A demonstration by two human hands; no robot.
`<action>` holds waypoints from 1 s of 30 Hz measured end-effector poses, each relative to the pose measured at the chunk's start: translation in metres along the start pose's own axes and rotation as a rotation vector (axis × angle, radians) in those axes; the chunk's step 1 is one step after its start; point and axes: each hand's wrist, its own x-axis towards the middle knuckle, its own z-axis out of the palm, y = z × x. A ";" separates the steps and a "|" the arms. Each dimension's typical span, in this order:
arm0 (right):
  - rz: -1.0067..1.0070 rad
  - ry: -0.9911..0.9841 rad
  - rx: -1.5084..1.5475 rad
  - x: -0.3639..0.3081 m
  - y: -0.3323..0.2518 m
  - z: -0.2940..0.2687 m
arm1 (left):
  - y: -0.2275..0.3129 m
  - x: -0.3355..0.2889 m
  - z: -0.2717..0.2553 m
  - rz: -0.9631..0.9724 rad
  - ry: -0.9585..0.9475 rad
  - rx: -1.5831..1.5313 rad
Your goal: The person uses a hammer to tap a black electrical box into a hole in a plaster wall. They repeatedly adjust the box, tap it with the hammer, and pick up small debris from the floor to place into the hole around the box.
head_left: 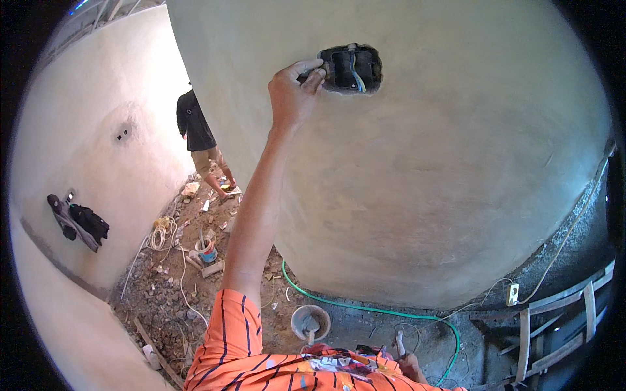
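Note:
My left arm stretches up to the plastered wall [417, 195]. There, my left hand [295, 94] pinches thumb and fingers together at the left edge of a black electrical box [340, 68] set into a rough-edged hole. A small dark piece shows between the fingers, too hidden to name. Blue and pale wires [356, 72] hang inside the box. My right hand [411, 366] is low, near the bottom edge, partly hidden by the orange striped shirt. It seems closed round a pale, elongated thing [399, 340] whose kind I cannot make out.
A bucket [310, 322] with grey mix stands below, beside a green hose [365, 305]. A socket [512, 294] on a cord and a wooden ladder-like frame [554, 313] are at right. Rubble, cables and a paint bucket [207, 249] lie left; a person [199, 130] stands beyond.

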 end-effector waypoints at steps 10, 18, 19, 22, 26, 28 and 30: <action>-0.562 0.225 0.336 -0.032 -0.179 -0.089 | 0.016 0.023 -0.007 0.010 -0.087 0.053; -1.398 0.698 0.427 -0.065 -0.389 -0.195 | 0.047 0.070 0.006 0.315 -0.485 0.254; -1.489 0.776 0.461 -0.070 -0.416 -0.205 | 0.044 0.074 0.006 0.321 -0.517 0.255; -1.556 0.903 0.497 -0.084 -0.474 -0.230 | 0.045 0.087 0.004 0.321 -0.594 0.226; -1.567 0.961 0.521 -0.112 -0.533 -0.238 | 0.039 0.099 -0.017 0.258 -0.642 0.192; -1.563 0.985 0.547 -0.115 -0.553 -0.241 | 0.037 0.103 -0.023 0.245 -0.644 0.189; -1.574 1.015 0.605 -0.113 -0.568 -0.244 | 0.038 0.103 -0.026 0.224 -0.642 0.189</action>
